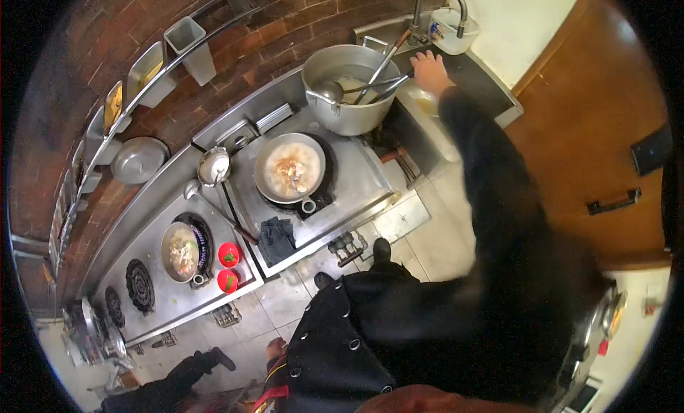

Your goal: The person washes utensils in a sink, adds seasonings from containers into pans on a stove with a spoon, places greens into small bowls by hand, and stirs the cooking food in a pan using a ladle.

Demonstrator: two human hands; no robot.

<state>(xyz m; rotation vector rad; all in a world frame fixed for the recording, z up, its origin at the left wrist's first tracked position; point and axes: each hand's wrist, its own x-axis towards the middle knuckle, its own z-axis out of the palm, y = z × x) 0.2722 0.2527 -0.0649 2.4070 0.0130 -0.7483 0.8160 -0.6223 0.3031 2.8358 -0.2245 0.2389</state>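
Observation:
My right hand [430, 72] reaches out at the upper right, its fingers stretched and apart. It is beside the dark handle end [407, 76] of a utensil leaning out of a large metal pot [349, 115]; I cannot tell whether they touch. A ladle [329, 91] and several long handles rest in this pot, over pale liquid. Low in the view, my left hand [276, 349] hangs near my dark jacket, mostly hidden, and its fingers are unclear. Nearer the middle, a pan [291, 168] holds a creamy mixture with brown powder.
A smaller pan [181, 252] sits over a flame beside two red bowls [228, 255]. A ladle [206, 196] and a dark cloth [276, 240] lie on the steel stove. The tap [463, 17] rises behind the pot. Another person's leg [189, 370] shows at lower left.

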